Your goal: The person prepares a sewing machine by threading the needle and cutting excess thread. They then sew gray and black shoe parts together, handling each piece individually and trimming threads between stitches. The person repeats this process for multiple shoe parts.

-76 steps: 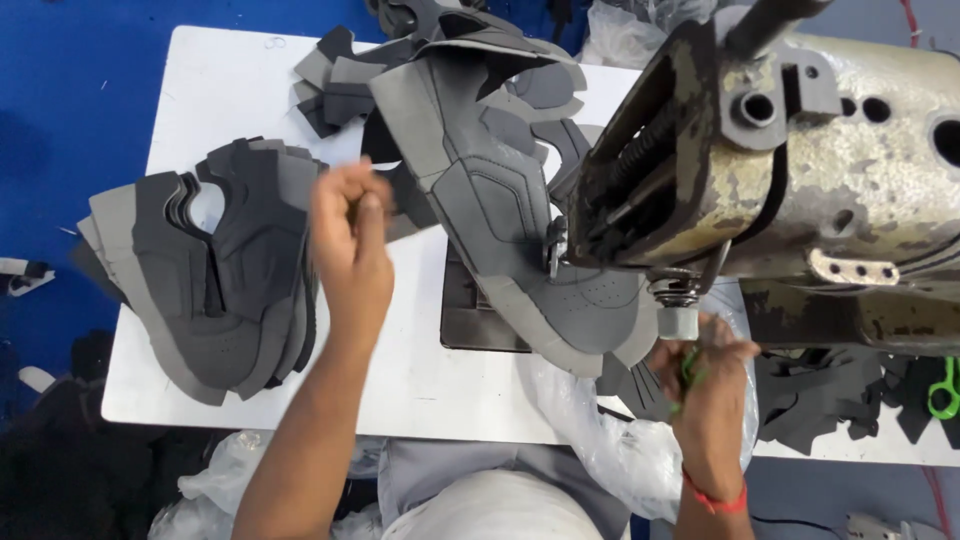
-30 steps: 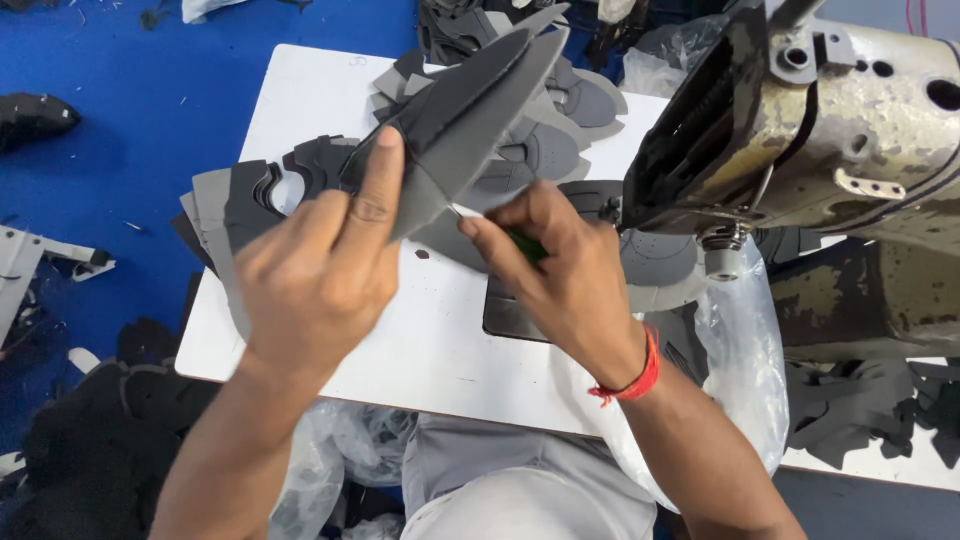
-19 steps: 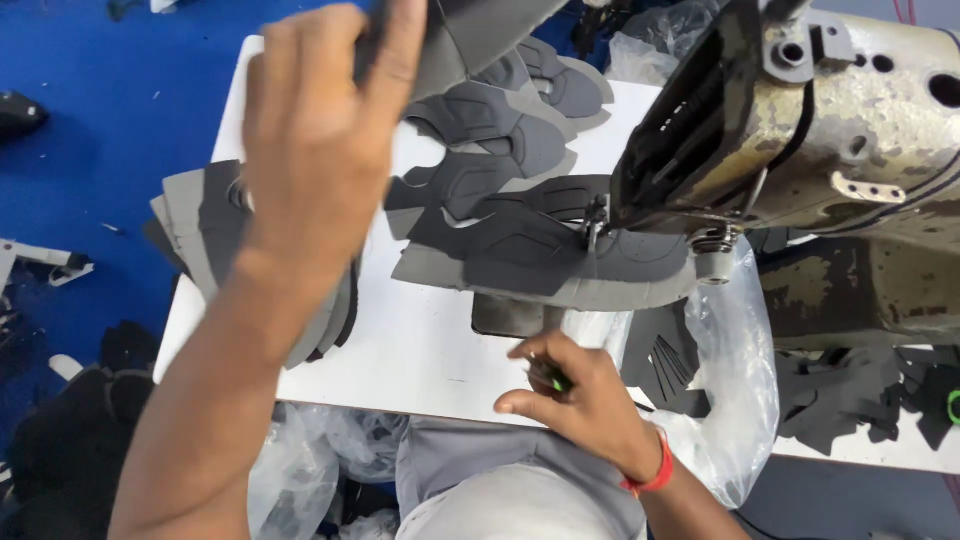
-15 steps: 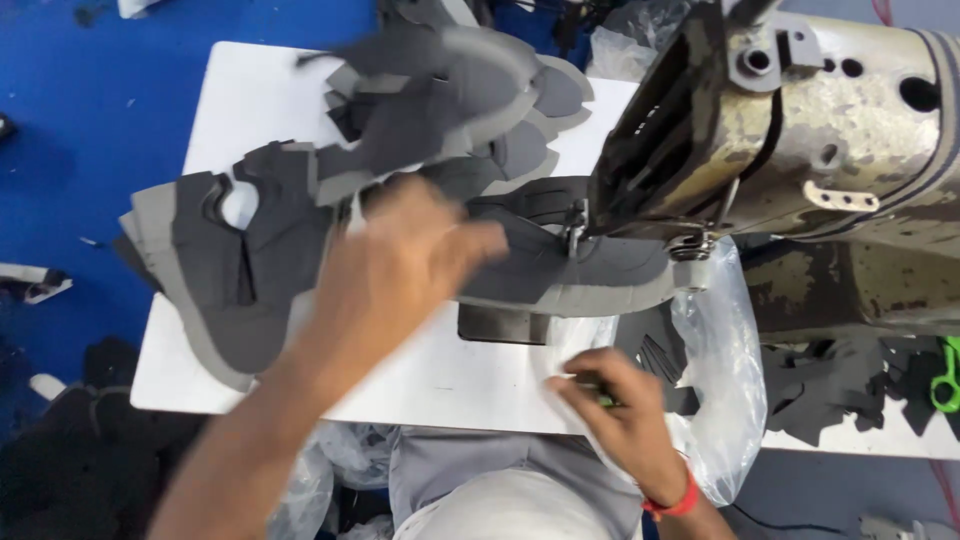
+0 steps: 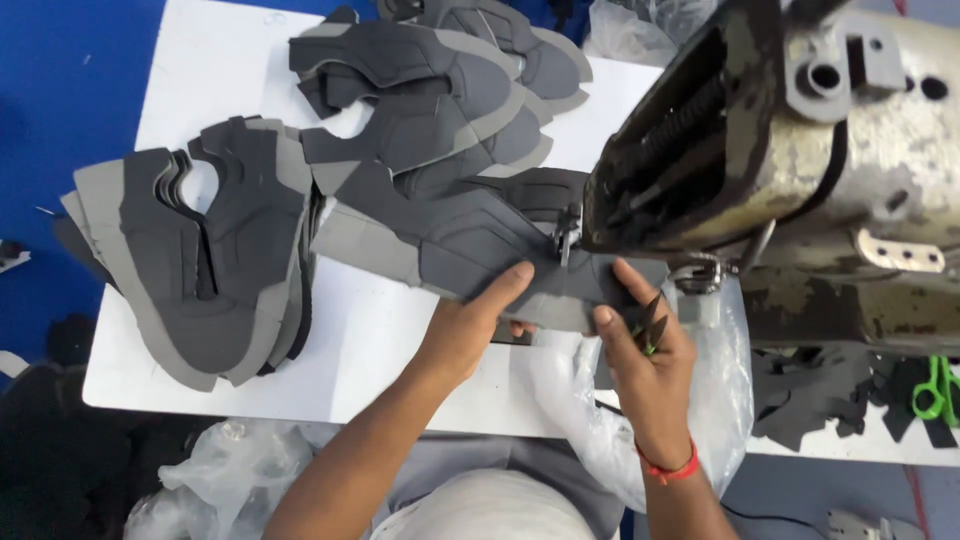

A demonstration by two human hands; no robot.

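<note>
A grey and dark grey shoe upper piece (image 5: pixel 450 240) lies flat under the needle (image 5: pixel 566 232) of a worn industrial sewing machine (image 5: pixel 800 150). My left hand (image 5: pixel 470 330) grips the piece's near edge, thumb on top. My right hand (image 5: pixel 645 350) presses the same piece beside the presser foot, with a small pair of thread snips (image 5: pixel 648 325) tucked between its fingers. A red band circles that wrist.
A stack of cut grey uppers (image 5: pixel 200 260) sits at the left of the white table (image 5: pixel 340 340). More uppers (image 5: pixel 440 90) are piled at the back. Clear plastic bags (image 5: pixel 720 400) hang off the front edge. Dark scraps and a green tool (image 5: pixel 935 390) lie at right.
My left hand, raised high with an upper, has come down and laid a piece under the needle. My right hand has moved up from the table edge onto that piece.
</note>
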